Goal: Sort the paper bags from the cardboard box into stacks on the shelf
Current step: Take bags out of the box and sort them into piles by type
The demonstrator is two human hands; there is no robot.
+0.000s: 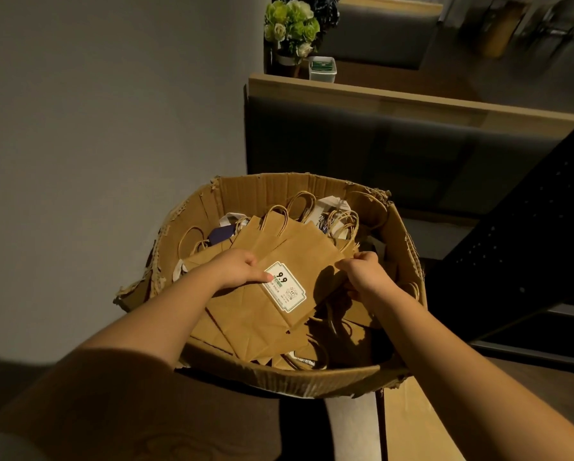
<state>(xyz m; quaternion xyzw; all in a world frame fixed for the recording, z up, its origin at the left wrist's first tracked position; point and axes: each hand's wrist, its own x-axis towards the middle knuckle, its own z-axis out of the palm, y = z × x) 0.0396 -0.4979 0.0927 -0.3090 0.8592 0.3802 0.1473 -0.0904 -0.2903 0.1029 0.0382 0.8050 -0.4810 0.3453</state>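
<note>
Over the cardboard box (312, 184), left hand (235, 269) and right hand (365, 274) each pinch an edge of the paper bag (299, 257).

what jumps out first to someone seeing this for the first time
The flat brown paper bag with a white "9.9" label sits at the centre, gripped by the left hand and right hand. It lies atop more handled bags in the torn-edged cardboard box. A pot of green and white flowers stands on the ledge behind.

Two bare forearms in view, no sleeves visible. Left hand (237, 267) and right hand (362, 272): no gloves, rings, watch or wristbands seen. Fingernails short, unpainted where visible. No markings on arms.
</note>
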